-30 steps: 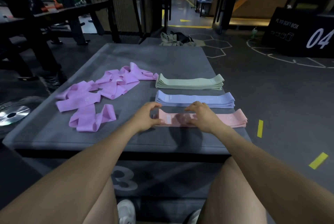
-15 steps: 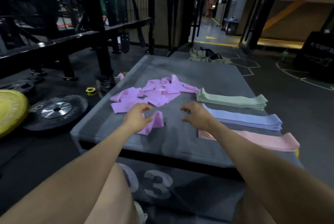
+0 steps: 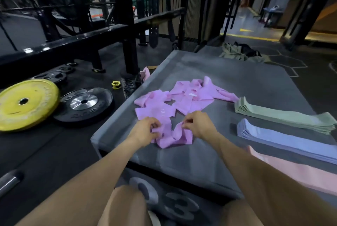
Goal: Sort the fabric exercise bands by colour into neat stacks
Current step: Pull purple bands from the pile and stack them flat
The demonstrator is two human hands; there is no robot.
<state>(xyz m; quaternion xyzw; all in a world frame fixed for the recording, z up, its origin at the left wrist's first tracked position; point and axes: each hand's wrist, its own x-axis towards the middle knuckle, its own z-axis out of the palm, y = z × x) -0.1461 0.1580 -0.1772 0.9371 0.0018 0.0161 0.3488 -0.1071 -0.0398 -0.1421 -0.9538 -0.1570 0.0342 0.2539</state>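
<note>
Purple band [image 3: 171, 135] is the one in play: crumpled, twisted on itself, lying on the grey plyo box [image 3: 209, 160] near its front-left edge, just in front of the loose purple pile [image 3: 182, 98]. Your left hand [image 3: 145, 131] pinches its left end, fingers curled tight round the fabric. Right hand [image 3: 197, 125] pinches the right end, thumb and forefinger closed on a fold, other fingers tucked.

Looks like the straighten-out step, so draw both ends apart till the twist drops out, then lay it flat w/ edges lined up before you start a purple stack. Keep the pinch at the very ends; grab mid-band and the kink prob stays in.

Lift it clear of the pile first, since the next purple band [image 3: 155, 114] sits touching it and could drag along.

To the right of the pile: green stack [image 3: 284, 116] farthest back, blue stack [image 3: 284, 140] nearer, pink stack [image 3: 284, 172] nearest you, all neat. The bare patch in front of the pile seems the best spot for purple, well apart from those three.

Left of the pile, off the box, a yellow plate [image 3: 25, 103] and black plate [image 3: 83, 103] lie on the floor.
</note>
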